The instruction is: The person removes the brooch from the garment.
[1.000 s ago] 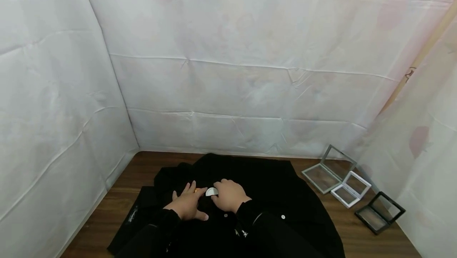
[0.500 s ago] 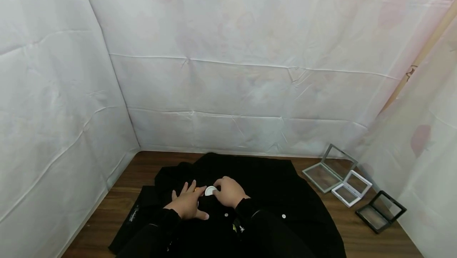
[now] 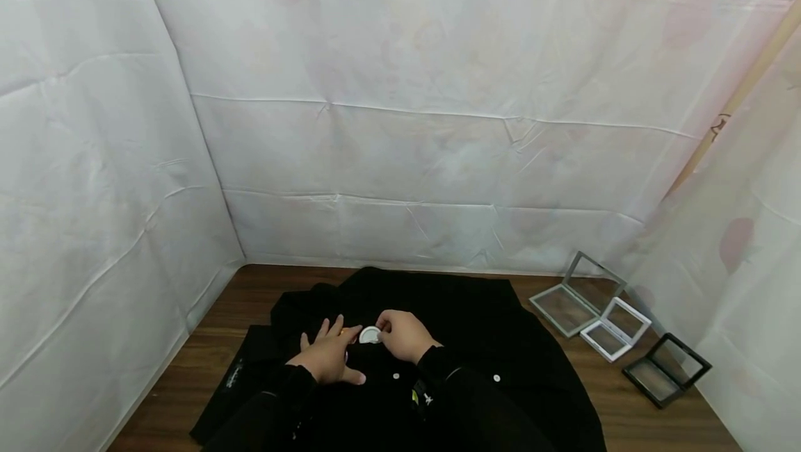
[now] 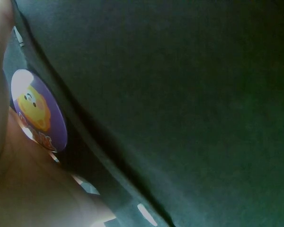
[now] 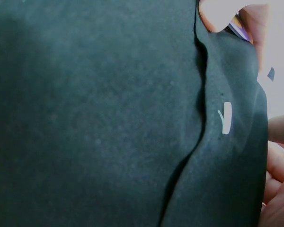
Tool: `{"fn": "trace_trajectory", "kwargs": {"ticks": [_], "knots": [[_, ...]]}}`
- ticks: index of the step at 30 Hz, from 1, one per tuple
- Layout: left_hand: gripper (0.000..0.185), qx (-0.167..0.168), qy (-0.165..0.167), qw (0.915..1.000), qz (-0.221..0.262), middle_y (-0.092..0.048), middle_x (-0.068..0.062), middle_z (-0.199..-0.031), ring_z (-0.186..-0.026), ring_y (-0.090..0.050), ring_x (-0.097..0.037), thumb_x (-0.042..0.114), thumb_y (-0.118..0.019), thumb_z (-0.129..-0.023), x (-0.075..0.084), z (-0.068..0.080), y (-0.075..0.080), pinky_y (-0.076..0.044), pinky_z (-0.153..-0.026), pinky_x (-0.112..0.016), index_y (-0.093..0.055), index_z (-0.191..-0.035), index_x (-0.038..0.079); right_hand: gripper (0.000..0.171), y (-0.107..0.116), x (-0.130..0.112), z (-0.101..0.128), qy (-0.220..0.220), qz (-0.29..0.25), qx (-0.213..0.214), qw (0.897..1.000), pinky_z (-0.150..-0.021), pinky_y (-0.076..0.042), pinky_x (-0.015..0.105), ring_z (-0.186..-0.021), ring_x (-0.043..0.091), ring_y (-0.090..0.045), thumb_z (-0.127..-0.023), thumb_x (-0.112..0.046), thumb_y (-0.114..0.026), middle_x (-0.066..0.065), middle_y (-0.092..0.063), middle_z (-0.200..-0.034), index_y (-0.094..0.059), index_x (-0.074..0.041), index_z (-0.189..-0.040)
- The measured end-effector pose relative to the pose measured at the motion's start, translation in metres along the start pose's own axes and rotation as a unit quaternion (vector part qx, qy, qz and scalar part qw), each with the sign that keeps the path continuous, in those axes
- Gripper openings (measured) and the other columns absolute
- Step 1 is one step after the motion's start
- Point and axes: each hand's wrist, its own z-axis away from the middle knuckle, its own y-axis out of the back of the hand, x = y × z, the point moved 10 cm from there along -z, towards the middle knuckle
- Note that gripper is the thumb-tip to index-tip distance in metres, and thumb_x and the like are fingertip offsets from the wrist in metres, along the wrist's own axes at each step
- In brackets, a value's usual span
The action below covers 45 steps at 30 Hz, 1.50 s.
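Observation:
A black buttoned shirt (image 3: pixel 450 313) lies spread on the wooden table. My left hand (image 3: pixel 328 356) rests on it with fingers spread. A round white badge back (image 3: pixel 370 334) sits between the hands; my right hand (image 3: pixel 405 337) pinches its right edge with curled fingers, while the left index fingertip is at its left side. In the left wrist view, a purple round badge (image 4: pixel 40 111) with a yellow cartoon face shows beside a hand. A purple rim (image 5: pixel 239 29) appears between fingertips in the right wrist view. I cannot tell whether these are one badge.
Three folding frames or mirrors stand at the right: a grey one (image 3: pixel 563 309), a white one (image 3: pixel 607 341) and a black one (image 3: pixel 653 379). White sheets (image 3: pixel 407 125) enclose the table. A flat black part with white lettering (image 3: pixel 234 374) lies left.
My right fingers have shifted from covering much of the white badge back to its right edge, so more of it shows. My left hand has stayed in place.

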Motion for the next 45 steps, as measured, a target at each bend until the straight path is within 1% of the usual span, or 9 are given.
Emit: {"fn": "trace_trajectory", "kwargs": {"ticks": [7,12,19,26,31,34,39,45], "knots": [[0.100,-0.007,0.001,1.0000,0.002,-0.022,-0.023,-0.167,-0.152,-0.014,-0.052,0.055,-0.090,-0.074,-0.003,0.000,-0.001,-0.007,-0.106,-0.085,-0.045,-0.157,0.023,0.006,-0.005,0.001,-0.002,0.003,-0.006,-0.002,1.000,-0.066,-0.048,0.026,-0.069,0.005,-0.056,-0.098,-0.008,-0.070,-0.009,-0.060,-0.079,-0.068,-0.014,-0.095],[0.098,-0.010,-0.001,0.9999,0.007,-0.022,-0.022,-0.168,-0.152,-0.013,-0.051,0.054,-0.089,-0.075,-0.002,0.000,-0.001,-0.006,-0.107,-0.084,-0.045,-0.157,0.024,0.006,-0.006,-0.001,-0.003,0.008,-0.011,-0.001,1.000,-0.064,-0.048,0.026,-0.068,0.005,-0.056,-0.098,-0.008,-0.070,-0.010,-0.061,-0.078,-0.069,-0.013,-0.095],[0.098,-0.006,-0.005,0.9999,0.012,-0.022,-0.022,-0.167,-0.152,-0.014,-0.052,0.052,-0.090,-0.075,0.000,0.003,0.001,-0.006,-0.107,-0.084,-0.045,-0.157,0.023,0.004,-0.010,-0.002,-0.004,0.011,-0.017,-0.006,1.000,-0.066,-0.049,0.025,-0.071,0.003,-0.057,-0.097,-0.008,-0.072,-0.010,-0.062,-0.080,-0.070,-0.012,-0.099],[0.100,-0.005,-0.005,0.9999,0.012,-0.021,-0.021,-0.168,-0.152,-0.013,-0.051,0.054,-0.090,-0.074,-0.003,0.000,-0.001,-0.005,-0.107,-0.084,-0.044,-0.158,0.023,0.006,-0.011,-0.008,-0.004,0.026,-0.027,0.001,0.999,-0.065,-0.048,0.025,-0.070,0.003,-0.057,-0.097,-0.008,-0.071,-0.011,-0.062,-0.080,-0.069,-0.014,-0.097],[0.105,0.002,-0.006,0.9999,0.010,-0.021,-0.019,-0.169,-0.153,-0.012,-0.049,0.055,-0.091,-0.072,-0.006,-0.003,-0.002,-0.005,-0.108,-0.083,-0.043,-0.159,0.022,0.007,-0.016,-0.005,-0.007,0.030,-0.035,0.002,0.999,-0.068,-0.050,0.024,-0.073,0.002,-0.058,-0.098,-0.011,-0.071,-0.013,-0.062,-0.082,-0.069,-0.016,-0.096],[0.108,0.005,-0.004,0.9998,0.017,-0.020,-0.017,-0.169,-0.154,-0.011,-0.046,0.055,-0.092,-0.071,-0.009,-0.005,-0.003,-0.003,-0.109,-0.082,-0.041,-0.159,0.021,0.007,-0.018,-0.004,-0.009,0.031,-0.041,0.004,0.999,-0.069,-0.051,0.023,-0.074,0.001,-0.059,-0.099,-0.012,-0.071,-0.014,-0.063,-0.083,-0.069,-0.018,-0.096],[0.113,-0.002,0.001,0.9996,0.029,-0.018,-0.015,-0.170,-0.155,-0.009,-0.044,0.057,-0.092,-0.070,-0.012,-0.005,-0.005,-0.001,-0.111,-0.080,-0.037,-0.162,0.021,0.007,-0.018,-0.007,-0.009,0.039,-0.047,0.011,0.998,-0.071,-0.051,0.024,-0.077,0.001,-0.060,-0.098,-0.012,-0.071,-0.013,-0.064,-0.085,-0.070,-0.017,-0.096],[0.112,-0.013,-0.011,0.9990,0.041,-0.015,-0.016,-0.170,-0.155,-0.006,-0.044,0.057,-0.091,-0.071,-0.012,-0.004,-0.006,0.002,-0.112,-0.078,-0.036,-0.162,0.021,0.003,-0.015,-0.007,-0.009,0.044,-0.061,0.026,0.997,-0.074,-0.052,0.024,-0.081,0.001,-0.060,-0.099,-0.013,-0.072,-0.014,-0.065,-0.088,-0.070,-0.016,-0.098]]}}
